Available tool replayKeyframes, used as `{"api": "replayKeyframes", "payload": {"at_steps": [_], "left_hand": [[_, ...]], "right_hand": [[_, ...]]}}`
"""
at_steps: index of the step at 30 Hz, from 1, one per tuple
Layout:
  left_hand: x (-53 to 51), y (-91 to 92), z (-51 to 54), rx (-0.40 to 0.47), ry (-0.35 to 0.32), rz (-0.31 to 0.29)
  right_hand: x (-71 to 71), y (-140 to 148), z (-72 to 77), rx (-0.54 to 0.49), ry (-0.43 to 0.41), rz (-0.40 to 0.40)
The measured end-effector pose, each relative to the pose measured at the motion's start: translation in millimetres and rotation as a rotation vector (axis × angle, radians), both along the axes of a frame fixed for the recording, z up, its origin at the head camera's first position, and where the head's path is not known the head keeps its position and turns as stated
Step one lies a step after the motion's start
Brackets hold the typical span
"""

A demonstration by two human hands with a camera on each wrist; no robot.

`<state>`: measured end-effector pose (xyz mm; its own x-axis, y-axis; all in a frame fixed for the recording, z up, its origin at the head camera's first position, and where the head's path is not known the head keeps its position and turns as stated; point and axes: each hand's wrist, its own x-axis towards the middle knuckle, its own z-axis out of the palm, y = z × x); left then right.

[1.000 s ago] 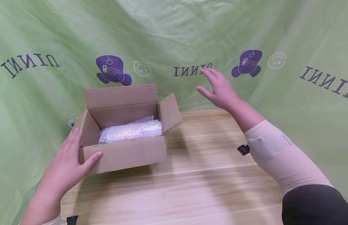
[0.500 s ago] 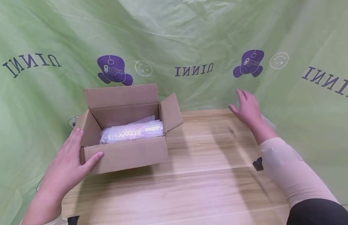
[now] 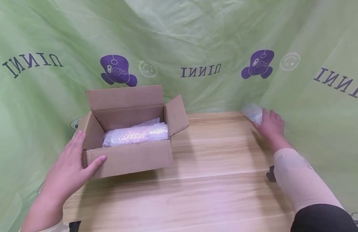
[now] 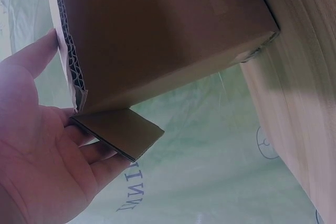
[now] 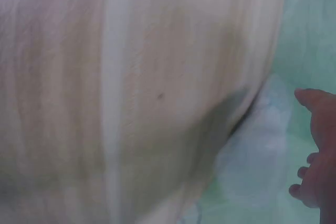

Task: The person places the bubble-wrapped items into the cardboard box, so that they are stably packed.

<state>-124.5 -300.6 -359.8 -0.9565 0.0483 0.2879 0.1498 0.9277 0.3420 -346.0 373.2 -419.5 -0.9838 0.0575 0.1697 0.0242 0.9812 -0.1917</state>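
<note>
An open cardboard box point(image 3: 132, 159) stands on the left of the table, holding a bubble-wrapped bundle point(image 3: 135, 133). My left hand point(image 3: 67, 164) grips the box's near left corner. In the left wrist view its thumb is against the front edge and its fingers lie behind a small flap point(image 4: 123, 129). At the back right corner of the table lies a whitish, translucent wrapped item point(image 3: 252, 112); its contents are unclear. My right hand point(image 3: 272, 125) is right beside it. In the right wrist view a gap shows between that hand and the item point(image 5: 254, 156), with the thumb extended.
The wooden table point(image 3: 196, 193) runs up to a green printed curtain point(image 3: 196, 38) at the back and sides. The box's back flap point(image 3: 125, 98) stands up and its right flap point(image 3: 176, 114) leans outward.
My right hand has moved right and down from in front of the curtain to the wrapped item, which has come into view. The left hand and box stay in place.
</note>
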Motion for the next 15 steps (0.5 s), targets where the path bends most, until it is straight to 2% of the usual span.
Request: {"api": "replayKeyframes", "payload": {"at_steps": [7, 11, 15], "left_hand": [[-0.8, 1.3, 1.3, -0.002, -0.001, -0.002], [-1.1, 1.8, 1.2, -0.003, 0.001, -0.002], [-1.1, 0.9, 1.3, -0.004, -0.007, -0.002]], "right_hand": [[6.6, 20, -15.1, -0.009, -0.096, -0.029], [8.7, 25, -22.7, -0.067, -0.135, -0.061], [10.1, 28, -30.1, -0.144, -0.13, -0.102]]}}
